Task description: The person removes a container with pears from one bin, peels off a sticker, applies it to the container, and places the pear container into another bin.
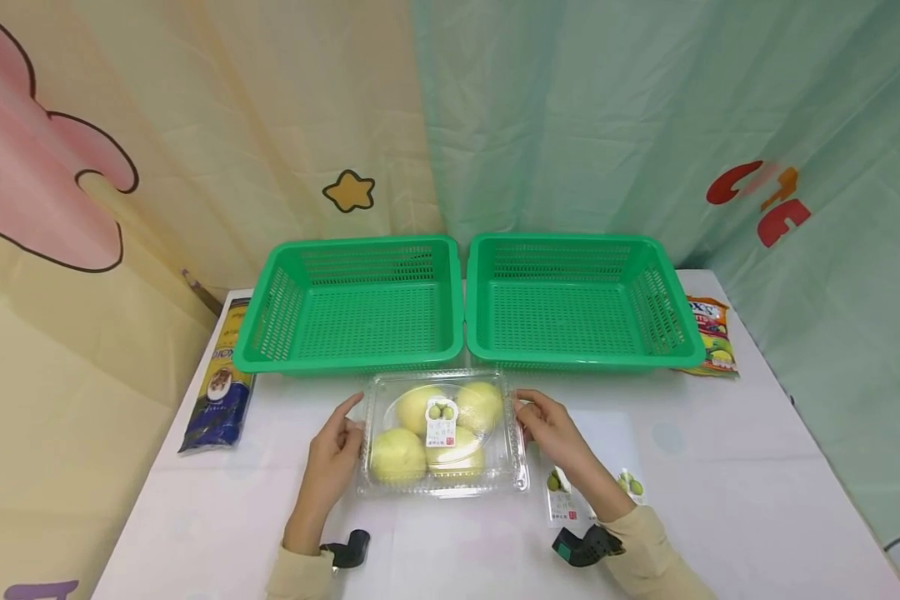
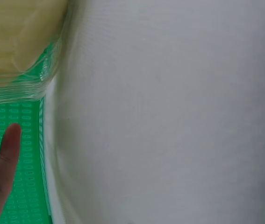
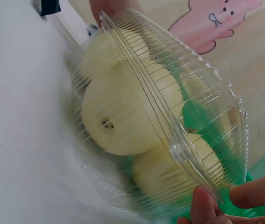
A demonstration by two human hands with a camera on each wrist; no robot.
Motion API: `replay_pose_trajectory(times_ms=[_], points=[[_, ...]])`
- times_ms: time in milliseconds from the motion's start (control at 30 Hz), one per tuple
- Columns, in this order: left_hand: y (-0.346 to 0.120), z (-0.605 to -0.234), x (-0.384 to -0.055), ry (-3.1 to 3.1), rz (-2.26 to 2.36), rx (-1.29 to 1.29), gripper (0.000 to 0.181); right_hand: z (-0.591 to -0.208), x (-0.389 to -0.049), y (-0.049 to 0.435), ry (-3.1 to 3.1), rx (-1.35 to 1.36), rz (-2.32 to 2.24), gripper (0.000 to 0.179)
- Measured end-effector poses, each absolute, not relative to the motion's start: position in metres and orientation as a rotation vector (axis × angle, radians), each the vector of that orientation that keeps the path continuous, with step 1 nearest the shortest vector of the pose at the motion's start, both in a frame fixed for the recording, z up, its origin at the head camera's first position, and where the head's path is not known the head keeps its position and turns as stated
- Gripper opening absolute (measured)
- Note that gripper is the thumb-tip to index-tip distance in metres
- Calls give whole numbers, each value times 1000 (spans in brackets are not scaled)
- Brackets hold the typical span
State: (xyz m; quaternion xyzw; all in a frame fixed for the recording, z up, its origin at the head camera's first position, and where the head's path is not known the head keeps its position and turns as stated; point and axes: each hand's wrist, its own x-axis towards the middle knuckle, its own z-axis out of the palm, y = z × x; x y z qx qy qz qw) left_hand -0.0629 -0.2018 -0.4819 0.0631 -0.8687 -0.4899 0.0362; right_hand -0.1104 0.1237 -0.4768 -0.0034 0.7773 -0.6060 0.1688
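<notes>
A clear plastic clamshell box (image 1: pixel 450 489) of several pale yellow pears (image 1: pixel 397 456) is between the two hands in the head view. A white label (image 1: pixel 441 423) with a picture of green fruit is on its lid. My left hand (image 1: pixel 332 454) holds the box's left edge with thumb and forefinger; its other fingers (image 2: pixel 3 172) extend apart from the box in the left wrist view. On the opposite side, my right hand (image 1: pixel 558 437) pinches the box's edge, thumb and fingers showing at the lower right of the right wrist view.
Two green baskets (image 1: pixel 352 364) (image 1: pixel 585 360) stand side by side behind the box. A blue and gold packet (image 1: pixel 221 383) lies at the left, an orange snack bag (image 1: pixel 716 342) at the right. Fruit labels (image 1: pixel 562 504) on a white sheet lie under the right forearm.
</notes>
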Motion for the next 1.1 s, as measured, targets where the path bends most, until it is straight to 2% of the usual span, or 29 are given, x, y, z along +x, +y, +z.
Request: replay_pose_trajectory(times_ms=[1100], points=[[-202, -484, -66, -2696, -1584, 300, 46, -480, -107, 126, 2173, -31, -1698, 45]])
